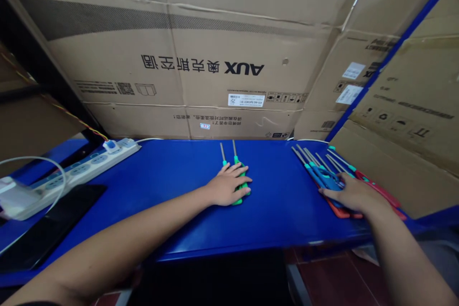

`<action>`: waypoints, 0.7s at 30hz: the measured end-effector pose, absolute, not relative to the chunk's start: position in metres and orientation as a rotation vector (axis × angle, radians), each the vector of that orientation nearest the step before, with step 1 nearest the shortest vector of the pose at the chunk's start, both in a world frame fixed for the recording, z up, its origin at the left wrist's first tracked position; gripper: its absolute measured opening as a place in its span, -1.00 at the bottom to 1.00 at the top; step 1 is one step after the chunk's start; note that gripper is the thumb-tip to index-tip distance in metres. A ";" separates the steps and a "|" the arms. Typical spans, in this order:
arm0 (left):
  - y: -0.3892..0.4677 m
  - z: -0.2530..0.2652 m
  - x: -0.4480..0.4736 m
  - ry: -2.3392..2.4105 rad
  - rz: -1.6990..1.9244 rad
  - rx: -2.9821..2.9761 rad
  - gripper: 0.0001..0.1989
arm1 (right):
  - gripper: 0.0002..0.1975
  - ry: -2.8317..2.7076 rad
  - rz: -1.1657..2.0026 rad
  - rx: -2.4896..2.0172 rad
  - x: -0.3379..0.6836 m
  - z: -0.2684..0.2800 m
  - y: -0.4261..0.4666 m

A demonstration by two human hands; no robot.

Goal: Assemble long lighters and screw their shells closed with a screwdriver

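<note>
While cardboard [208, 86] backs a power strip [88, 168], left hand [229, 185] lies flat on tools [236, 159], right hand's [353, 193] grip unclear.

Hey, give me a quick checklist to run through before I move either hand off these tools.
1. Left hand on the green tools: ok, palm down, fingers spread over the handles.
2. Right hand gripping the blue tools firmly: cannot tell; it is on the handles, but hides part of its own hold.
3. Blue tools sorted from the red tools: not ok, they lie bunched together.
4. Green tools apart from that bunch: ok, there is a wide gap.
5. Power strip away from both hands: ok, it lies at the left.
6. Tool count: cannot tell; the hands cover some.
</note>
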State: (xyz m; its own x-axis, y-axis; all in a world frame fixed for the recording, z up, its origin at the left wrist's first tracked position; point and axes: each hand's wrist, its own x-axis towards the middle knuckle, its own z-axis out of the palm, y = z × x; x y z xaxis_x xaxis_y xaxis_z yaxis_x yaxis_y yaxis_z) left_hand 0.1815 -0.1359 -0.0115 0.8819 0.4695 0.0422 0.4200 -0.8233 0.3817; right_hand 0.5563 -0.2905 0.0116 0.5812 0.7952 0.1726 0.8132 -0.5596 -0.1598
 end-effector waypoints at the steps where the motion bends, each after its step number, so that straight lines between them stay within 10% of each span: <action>1: -0.139 -0.011 0.192 0.619 0.166 2.691 -0.50 | -0.14 -1.344 -0.019 -2.690 0.550 0.014 -0.287; 21: -0.197 -0.008 0.354 0.452 0.257 2.637 -0.55 | -0.26 -1.277 0.163 -2.859 0.548 0.033 -0.258</action>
State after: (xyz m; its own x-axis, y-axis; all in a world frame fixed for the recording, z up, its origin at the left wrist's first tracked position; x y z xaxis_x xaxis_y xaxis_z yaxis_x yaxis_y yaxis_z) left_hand 0.3544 -0.1973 -0.0082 0.9288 0.3556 0.1046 0.2716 -0.8448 0.4610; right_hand 0.5477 -0.2577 0.0329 0.6629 0.7429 -0.0927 0.7423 -0.6684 -0.0478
